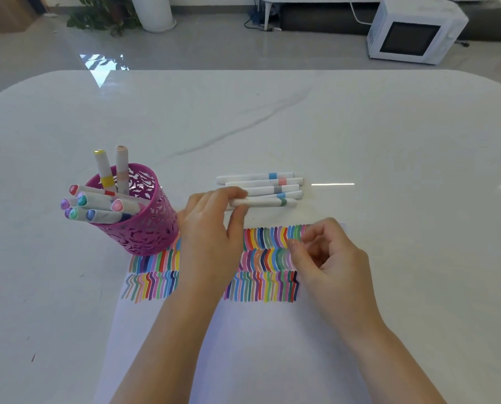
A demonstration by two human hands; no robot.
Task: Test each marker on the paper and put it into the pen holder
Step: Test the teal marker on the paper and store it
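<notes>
At the middle of the table (360, 135), beyond the paper (258, 345): next marker pickup.
My left hand (211, 220) pinches the green-banded marker (262, 202) by its end; my right hand (328, 255) hangs loosely curled, empty, over the paper. Next move calls for uncapping, a test stroke, then the pen holder (139, 225).

I have only one view: the wide-angle head camera, looking forward and steeply down onto the glossy white marble-veined table (272, 112), with the white marker with a green band (269, 202) about at frame centre. It sits close, so the left hand (211, 225) and right hand (330, 258) loom large and both forearms run off the bottom edge over the white paper sheet striped with coloured strokes (243, 345). The top strip reaches grey floor (214, 48) and a white boxy microwave (415, 30) beyond the far table edge.
</notes>
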